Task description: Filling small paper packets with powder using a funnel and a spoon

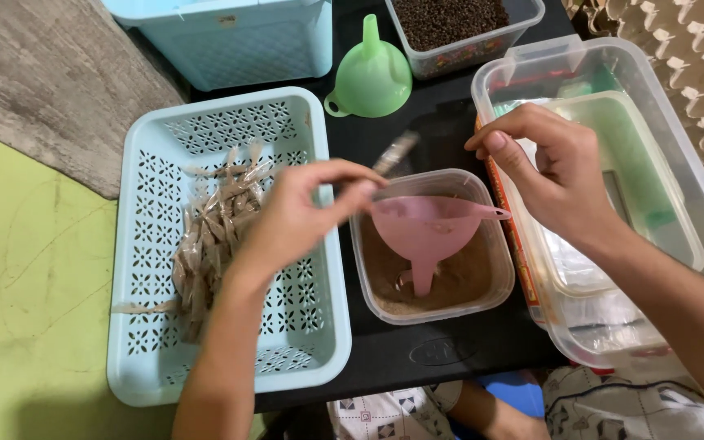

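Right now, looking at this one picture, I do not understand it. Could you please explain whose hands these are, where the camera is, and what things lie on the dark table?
There is no machine here. A person works with two bare hands, and the single picture comes from a camera worn on that person's head, looking down.

On the black table stands a light blue perforated plastic basket holding many small clear filled packets. Beside it is a clear square plastic tub of brown powder with a pink plastic funnel resting in it. Behind stand a green plastic funnel and a clear tub of dark grains.

The left hand pinches a blurred small clear packet above the basket's edge. The right hand hovers over a large clear plastic box, fingers curled; I cannot tell whether it holds anything.
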